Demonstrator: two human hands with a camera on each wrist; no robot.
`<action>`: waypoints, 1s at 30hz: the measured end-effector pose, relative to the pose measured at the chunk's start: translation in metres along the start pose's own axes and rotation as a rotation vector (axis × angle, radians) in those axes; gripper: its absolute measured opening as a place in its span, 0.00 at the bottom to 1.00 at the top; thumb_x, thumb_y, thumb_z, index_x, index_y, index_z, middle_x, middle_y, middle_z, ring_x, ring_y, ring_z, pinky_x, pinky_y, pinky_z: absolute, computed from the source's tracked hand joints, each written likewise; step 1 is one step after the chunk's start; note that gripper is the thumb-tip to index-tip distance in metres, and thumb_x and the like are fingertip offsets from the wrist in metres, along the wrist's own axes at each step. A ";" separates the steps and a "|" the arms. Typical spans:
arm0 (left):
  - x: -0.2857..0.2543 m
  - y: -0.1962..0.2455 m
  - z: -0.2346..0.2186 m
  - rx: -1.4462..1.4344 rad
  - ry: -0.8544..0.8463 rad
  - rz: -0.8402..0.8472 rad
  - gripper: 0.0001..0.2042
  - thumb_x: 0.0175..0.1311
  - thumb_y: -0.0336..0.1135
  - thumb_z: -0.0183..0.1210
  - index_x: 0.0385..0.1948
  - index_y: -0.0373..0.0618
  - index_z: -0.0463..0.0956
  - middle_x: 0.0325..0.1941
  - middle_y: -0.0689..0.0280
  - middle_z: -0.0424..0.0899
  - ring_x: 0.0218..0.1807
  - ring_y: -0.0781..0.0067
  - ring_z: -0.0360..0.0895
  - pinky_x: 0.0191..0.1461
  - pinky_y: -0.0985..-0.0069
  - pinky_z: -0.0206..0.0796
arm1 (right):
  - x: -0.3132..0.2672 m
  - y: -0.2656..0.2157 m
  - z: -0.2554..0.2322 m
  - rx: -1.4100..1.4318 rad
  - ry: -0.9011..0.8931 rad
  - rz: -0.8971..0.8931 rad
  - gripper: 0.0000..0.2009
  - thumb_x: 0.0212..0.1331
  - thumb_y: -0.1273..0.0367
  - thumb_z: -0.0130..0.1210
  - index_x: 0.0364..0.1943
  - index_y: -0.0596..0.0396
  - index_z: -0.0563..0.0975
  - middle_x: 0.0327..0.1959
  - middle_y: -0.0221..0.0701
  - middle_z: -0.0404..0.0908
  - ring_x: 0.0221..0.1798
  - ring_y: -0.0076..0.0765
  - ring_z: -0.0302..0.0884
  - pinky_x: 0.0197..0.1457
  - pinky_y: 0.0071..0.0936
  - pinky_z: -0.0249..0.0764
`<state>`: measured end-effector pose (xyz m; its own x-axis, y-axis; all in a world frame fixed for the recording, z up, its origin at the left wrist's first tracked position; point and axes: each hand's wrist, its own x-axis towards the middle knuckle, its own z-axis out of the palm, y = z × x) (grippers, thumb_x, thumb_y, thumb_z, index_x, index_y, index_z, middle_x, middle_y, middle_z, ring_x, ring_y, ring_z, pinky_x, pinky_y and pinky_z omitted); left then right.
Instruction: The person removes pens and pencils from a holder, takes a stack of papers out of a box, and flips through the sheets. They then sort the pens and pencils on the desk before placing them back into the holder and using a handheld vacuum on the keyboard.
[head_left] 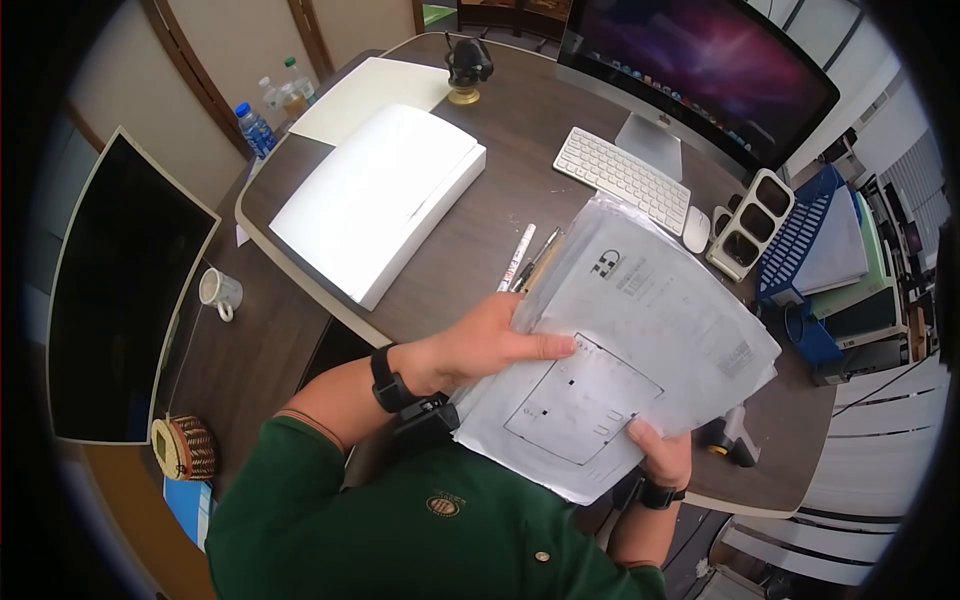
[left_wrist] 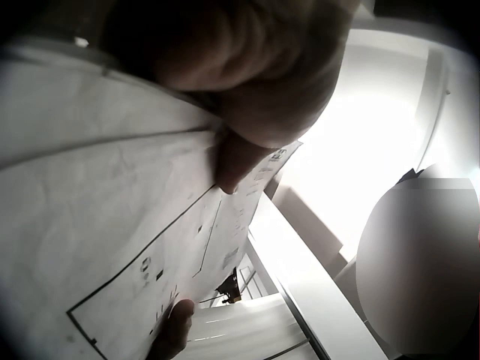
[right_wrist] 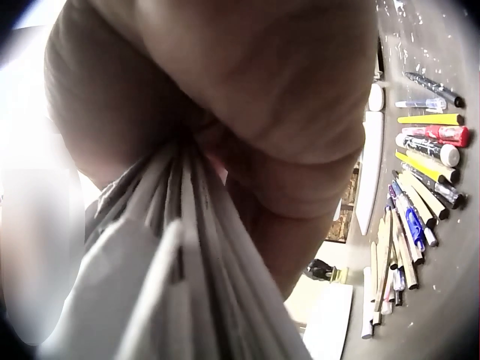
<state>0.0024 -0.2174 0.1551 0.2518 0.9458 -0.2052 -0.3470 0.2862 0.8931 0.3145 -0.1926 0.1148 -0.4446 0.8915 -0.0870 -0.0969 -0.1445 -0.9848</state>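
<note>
Above the desk [head_left: 460, 235], hands apparently grip papers [head_left: 650, 320].

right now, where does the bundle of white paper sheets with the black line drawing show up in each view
Head: the bundle of white paper sheets, right of centre.
Left wrist: it spreads over the left side, below the left hand.
Right wrist: lower left to bottom centre, its layered edges fanning; the drawing isn't visible.
Shared landmark: the right hand, holding it; only the thumb shows clearly in the left wrist view.
</note>
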 end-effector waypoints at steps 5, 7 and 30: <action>0.011 -0.004 -0.011 0.068 0.022 0.058 0.21 0.69 0.34 0.66 0.60 0.33 0.76 0.57 0.57 0.84 0.57 0.71 0.81 0.62 0.72 0.74 | 0.008 0.009 0.002 0.027 0.071 0.061 0.27 0.56 0.75 0.66 0.61 0.64 0.73 0.54 0.35 0.82 0.55 0.34 0.79 0.60 0.31 0.74; 0.012 -0.003 -0.023 0.243 0.067 0.163 0.23 0.68 0.37 0.68 0.59 0.34 0.76 0.55 0.58 0.84 0.54 0.72 0.82 0.59 0.72 0.75 | 0.010 0.016 -0.007 0.033 0.102 0.075 0.27 0.56 0.77 0.65 0.62 0.65 0.72 0.56 0.36 0.81 0.57 0.35 0.79 0.62 0.33 0.74; -0.035 0.034 -0.183 1.733 0.704 -0.527 0.51 0.65 0.71 0.54 0.71 0.24 0.57 0.72 0.26 0.59 0.74 0.23 0.58 0.74 0.49 0.61 | 0.006 0.025 0.005 0.329 0.177 -0.095 0.33 0.59 0.75 0.55 0.71 0.68 0.61 0.65 0.45 0.74 0.64 0.47 0.77 0.70 0.41 0.71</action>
<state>-0.1839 -0.2125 0.1191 -0.4865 0.8380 -0.2472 0.8681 0.4955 -0.0284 0.3049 -0.1929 0.0904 -0.2623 0.9637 -0.0504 -0.4234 -0.1619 -0.8914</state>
